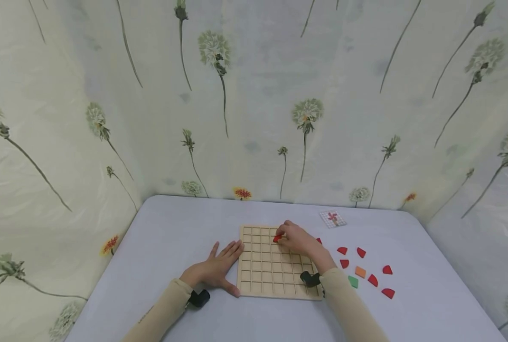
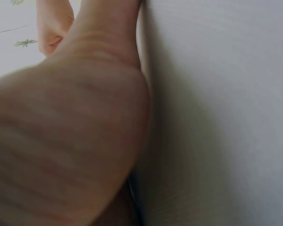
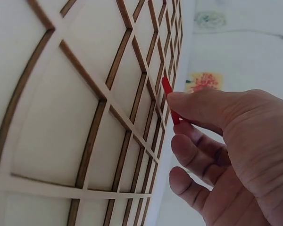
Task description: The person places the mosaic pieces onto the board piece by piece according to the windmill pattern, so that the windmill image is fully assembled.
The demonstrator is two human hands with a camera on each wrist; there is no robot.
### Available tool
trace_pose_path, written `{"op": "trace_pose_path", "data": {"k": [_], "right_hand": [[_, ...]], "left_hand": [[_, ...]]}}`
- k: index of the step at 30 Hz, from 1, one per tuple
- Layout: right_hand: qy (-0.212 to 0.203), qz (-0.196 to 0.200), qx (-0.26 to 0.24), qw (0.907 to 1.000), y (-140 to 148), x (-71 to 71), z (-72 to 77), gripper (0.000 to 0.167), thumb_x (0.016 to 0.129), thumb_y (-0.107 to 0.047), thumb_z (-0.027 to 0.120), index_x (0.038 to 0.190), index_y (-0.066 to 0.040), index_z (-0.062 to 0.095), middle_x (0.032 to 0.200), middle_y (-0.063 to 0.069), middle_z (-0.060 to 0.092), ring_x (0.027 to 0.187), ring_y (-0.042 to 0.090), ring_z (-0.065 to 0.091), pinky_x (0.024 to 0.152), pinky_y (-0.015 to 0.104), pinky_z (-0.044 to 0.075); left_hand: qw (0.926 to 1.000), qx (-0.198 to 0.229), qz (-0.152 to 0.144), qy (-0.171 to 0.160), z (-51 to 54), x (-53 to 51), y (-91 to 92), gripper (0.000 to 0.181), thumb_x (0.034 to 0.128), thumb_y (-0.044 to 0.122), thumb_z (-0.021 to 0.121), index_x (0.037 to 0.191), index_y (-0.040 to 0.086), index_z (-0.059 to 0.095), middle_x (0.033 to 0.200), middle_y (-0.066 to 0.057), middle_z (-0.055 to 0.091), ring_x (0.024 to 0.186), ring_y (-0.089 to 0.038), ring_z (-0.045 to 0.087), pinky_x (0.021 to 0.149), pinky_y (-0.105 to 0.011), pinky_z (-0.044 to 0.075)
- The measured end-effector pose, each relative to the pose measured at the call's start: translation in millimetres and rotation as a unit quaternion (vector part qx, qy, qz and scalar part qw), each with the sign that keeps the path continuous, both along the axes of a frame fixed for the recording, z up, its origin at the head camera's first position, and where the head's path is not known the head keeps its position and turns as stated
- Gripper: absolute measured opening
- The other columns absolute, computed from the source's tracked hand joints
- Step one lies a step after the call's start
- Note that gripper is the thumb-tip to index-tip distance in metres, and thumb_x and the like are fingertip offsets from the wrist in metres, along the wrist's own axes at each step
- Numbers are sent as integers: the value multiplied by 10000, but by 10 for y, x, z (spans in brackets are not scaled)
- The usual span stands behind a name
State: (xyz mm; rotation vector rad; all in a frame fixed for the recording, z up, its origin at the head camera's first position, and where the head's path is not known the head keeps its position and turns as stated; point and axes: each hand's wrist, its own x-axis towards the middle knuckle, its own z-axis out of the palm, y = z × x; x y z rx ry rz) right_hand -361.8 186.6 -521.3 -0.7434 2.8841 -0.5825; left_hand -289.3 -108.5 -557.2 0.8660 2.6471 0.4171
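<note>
A wooden grid board with square recesses lies on the table. My right hand is over its far part and pinches a red quarter-round piece between thumb and fingers. In the right wrist view the red piece is seen nearly edge-on, close to the grid. My left hand lies flat with fingers spread, touching the board's left edge. The left wrist view shows mostly the heel of that hand, so its fingertips are hidden there.
Right of the board lie several red quarter-round pieces, an orange square piece and a green piece. A pattern card with a red pinwheel figure lies behind them. A flowered curtain hangs around the table.
</note>
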Motion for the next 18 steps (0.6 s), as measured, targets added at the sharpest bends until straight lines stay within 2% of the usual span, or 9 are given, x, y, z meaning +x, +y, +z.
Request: {"op": "trace_pose_path", "data": {"k": [18], "right_hand": [[35,-13,-162,9999,-48,47,-70,145,935,-99,653,1078,-98,678,1045,29,586,892,123,562,808,344,518]], "left_hand": [[10000,76,-37,16,12,17,-10,1307,687,705,736,1596,122,0,1685,-52,-55,1565,-267,-42,1210,-622,-82]]}}
